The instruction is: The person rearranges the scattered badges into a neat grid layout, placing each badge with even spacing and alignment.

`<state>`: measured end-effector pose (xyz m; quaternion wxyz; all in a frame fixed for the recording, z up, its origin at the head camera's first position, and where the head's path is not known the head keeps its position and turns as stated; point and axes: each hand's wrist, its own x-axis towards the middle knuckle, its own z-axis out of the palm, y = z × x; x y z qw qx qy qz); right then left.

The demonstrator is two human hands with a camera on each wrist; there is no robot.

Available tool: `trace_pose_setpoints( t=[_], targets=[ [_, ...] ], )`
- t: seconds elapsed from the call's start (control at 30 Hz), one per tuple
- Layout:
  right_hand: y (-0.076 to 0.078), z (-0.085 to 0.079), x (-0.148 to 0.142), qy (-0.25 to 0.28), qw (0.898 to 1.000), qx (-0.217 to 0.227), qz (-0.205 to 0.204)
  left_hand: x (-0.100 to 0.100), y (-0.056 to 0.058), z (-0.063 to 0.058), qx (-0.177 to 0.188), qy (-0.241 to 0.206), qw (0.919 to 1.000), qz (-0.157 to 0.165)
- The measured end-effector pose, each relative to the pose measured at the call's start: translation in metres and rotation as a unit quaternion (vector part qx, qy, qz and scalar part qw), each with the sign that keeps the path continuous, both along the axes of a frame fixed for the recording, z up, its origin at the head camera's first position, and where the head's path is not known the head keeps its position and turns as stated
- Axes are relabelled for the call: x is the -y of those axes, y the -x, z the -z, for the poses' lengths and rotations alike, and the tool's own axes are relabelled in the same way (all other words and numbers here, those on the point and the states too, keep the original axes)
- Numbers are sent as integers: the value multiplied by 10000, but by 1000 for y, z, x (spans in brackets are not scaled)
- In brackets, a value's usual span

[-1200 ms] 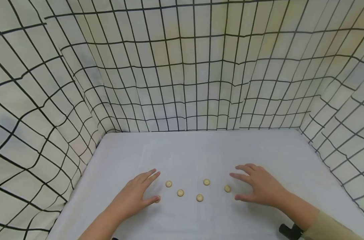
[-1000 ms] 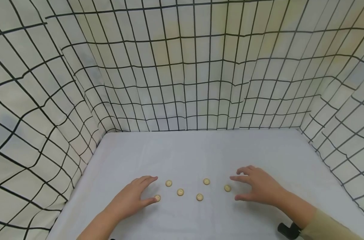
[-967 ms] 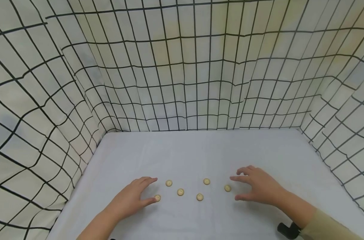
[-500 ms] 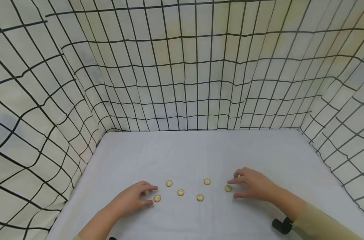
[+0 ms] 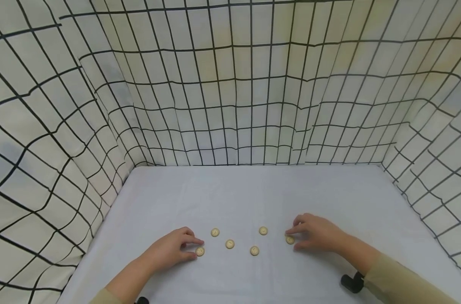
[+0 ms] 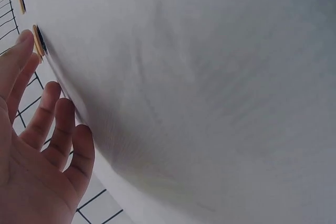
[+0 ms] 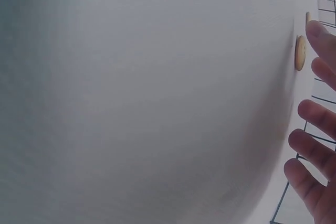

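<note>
Several round, cream-coloured buttons lie flat on the white cloth. In the head view my left hand (image 5: 173, 245) is at the leftmost button (image 5: 200, 251), its thumb by the near-left rim and its index fingertip just beyond the far rim. The left wrist view shows the thumb (image 6: 16, 56) close beside that button (image 6: 38, 42); firm contact cannot be made out. My right hand (image 5: 317, 232) is at the rightmost button (image 5: 290, 240), index fingertip over its far edge and thumb beside it. In the right wrist view the fingers are spread around this button (image 7: 300, 53), not closed on it.
Between the hands lie more buttons: an upper-left button (image 5: 215, 232), a middle button (image 5: 230, 244), a lower button (image 5: 255, 251) and an upper-right button (image 5: 263, 230). White cloth walls with a black grid (image 5: 235, 93) rise behind and beside the white table surface (image 5: 249, 194).
Both hands have lowered toward the outermost buttons, and their thumbs and index fingers have drawn nearer together. The right hand has shifted slightly left. The buttons lie as before.
</note>
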<state>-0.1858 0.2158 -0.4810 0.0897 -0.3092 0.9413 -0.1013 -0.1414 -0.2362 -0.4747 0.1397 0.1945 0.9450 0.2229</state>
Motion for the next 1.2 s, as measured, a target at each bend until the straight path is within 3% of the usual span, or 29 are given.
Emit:
trace_pose_setpoints(
  t=[0.4,0.67,1.2],
  targets=[
    [1,5,0,148,9994,311,-19,-2,0,6,-263,175,9992,259],
    [1,6,1,252,9993,231,-127,-3,0,4,-598,325,9972,297],
    [6,6,0,279,9989,141,-336,0,3,6,-235,-92,9994,218]
  ],
)
